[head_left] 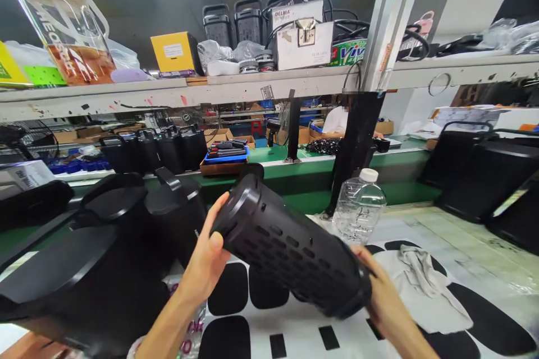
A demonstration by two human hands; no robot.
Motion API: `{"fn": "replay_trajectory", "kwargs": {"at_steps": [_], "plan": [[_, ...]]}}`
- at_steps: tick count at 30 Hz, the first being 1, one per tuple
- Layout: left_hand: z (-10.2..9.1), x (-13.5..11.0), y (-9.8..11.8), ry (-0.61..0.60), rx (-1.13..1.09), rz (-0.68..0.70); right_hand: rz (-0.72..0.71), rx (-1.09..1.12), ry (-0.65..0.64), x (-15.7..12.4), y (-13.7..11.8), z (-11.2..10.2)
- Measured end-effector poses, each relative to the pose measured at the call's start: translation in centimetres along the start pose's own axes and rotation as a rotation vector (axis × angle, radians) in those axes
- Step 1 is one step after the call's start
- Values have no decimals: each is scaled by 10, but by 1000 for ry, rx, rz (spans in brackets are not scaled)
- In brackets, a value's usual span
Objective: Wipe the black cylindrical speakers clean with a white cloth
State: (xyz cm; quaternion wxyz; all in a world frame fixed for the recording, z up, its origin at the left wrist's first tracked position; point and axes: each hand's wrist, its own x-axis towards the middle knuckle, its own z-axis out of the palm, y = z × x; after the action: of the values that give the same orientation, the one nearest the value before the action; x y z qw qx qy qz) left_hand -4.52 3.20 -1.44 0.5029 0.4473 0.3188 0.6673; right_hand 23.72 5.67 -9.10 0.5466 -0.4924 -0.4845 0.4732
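I hold a black cylindrical speaker housing (290, 247) with a slotted grille, tilted above the bench, its far end higher. My left hand (204, 261) grips that far end, thumb on the rim. My right hand (379, 297) cups the near, lower end from underneath. Both hands are closed on it. Below it lie black foam pads (229, 289) on a white sheet.
Black speaker bodies (105, 247) crowd the left of the bench. A clear plastic bottle (357, 205) stands just behind the housing, a grey cloth (425, 286) lies to the right. More black units (484, 174) sit at far right. An overhead shelf (252, 87) carries boxes. A person (337, 120) sits beyond the green conveyor.
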Motion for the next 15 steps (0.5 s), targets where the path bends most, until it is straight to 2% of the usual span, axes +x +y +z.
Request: {"fn": "replay_trajectory", "kwargs": {"at_steps": [2, 4, 7, 9, 11, 13, 15], "plan": [[-13, -4, -19, -53, -31, -206, -157, -209, 121, 19, -2, -17], [-26, -7, -42, -110, 4, -298, -243, -406, 156, 36, 2, -30], [-38, -12, -69, -138, 134, -235, -248, -601, 52, 49, 13, -44], [-39, -17, -76, -123, 182, -175, -263, -702, -25, 48, 20, -55], [-37, -23, -75, -162, 203, -150, -278, -782, -58, 40, 28, -68], [-36, -29, -73, -215, 226, -135, -309, -880, 4, 31, 38, -83], [-37, -34, -74, -224, 238, -124, -350, -1030, 196, 24, 51, -100]]}}
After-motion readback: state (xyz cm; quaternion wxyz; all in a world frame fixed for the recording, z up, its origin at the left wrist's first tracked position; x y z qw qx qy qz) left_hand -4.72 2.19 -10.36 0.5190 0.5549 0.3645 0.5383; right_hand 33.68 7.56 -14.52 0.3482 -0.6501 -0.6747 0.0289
